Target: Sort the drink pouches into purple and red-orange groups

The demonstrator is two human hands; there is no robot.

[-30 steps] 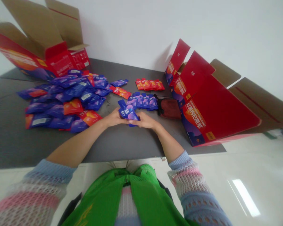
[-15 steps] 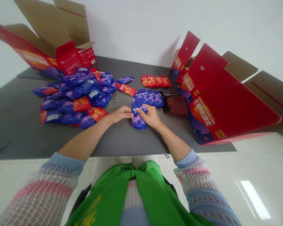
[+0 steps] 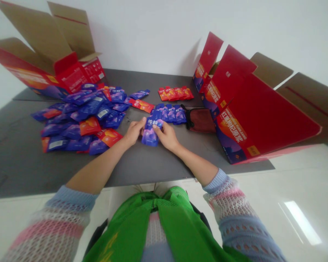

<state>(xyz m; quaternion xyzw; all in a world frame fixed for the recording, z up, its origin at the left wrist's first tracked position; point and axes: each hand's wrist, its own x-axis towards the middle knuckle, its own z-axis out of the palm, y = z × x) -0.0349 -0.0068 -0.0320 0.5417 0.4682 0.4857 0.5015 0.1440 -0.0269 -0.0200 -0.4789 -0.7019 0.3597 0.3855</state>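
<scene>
Between my two hands is a purple pouch (image 3: 149,135) with white lettering, held above the grey table. My left hand (image 3: 135,131) grips its left edge, fingers closed. On its right side my right hand (image 3: 166,134) is closed too, thumb lying across the front. Just beyond lies a row of purple pouches (image 3: 171,113), with a row of red pouches (image 3: 175,93) behind it. A single red pouch (image 3: 141,105) lies further left. The big heap of mixed purple and red pouches (image 3: 83,114) spreads to the left of my left hand.
An open red carton (image 3: 73,71) stands at the back left, flaps up. More open red cartons (image 3: 262,112) stand along the right side. A dark reddish-brown drawstring bag (image 3: 201,120) lies beside the purple row. The grey table (image 3: 142,167) ends close to my body.
Both hands have shifted slightly left with the purple pouch, which is now lifted and tilted more towards me. The view has turned a little.
</scene>
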